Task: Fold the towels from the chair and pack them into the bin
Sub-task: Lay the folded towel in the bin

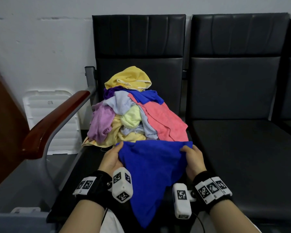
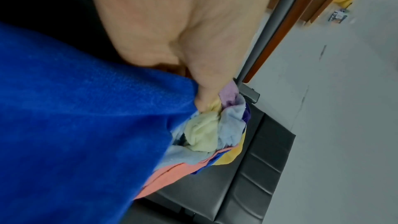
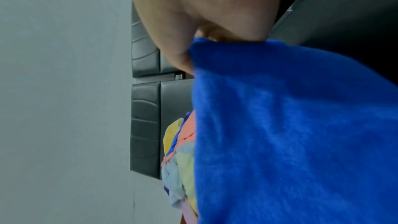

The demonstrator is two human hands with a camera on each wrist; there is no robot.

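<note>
A royal-blue towel [image 1: 151, 167] hangs between my two hands in front of the chair, its top edge stretched level and its lower end drooping to a point. My left hand [image 1: 112, 158] pinches its top left corner and my right hand [image 1: 192, 158] pinches its top right corner. Both wrist views show the same blue towel [image 2: 81, 125] [image 3: 290, 134] filling most of the frame, with my left hand [image 2: 193, 77] and right hand [image 3: 193, 47] curled on its edge. Behind it a pile of crumpled towels [image 1: 134, 108], yellow, pink, lilac, pale blue and pale green, sits on the black chair seat [image 1: 89, 158].
The chair has a wooden armrest [image 1: 57, 121] on a grey metal frame at the left. A second black seat [image 1: 238, 148] stands to the right. A white foam panel [image 1: 45, 106] leans on the wall behind. A grey edge [image 1: 18, 216] shows at the lower left.
</note>
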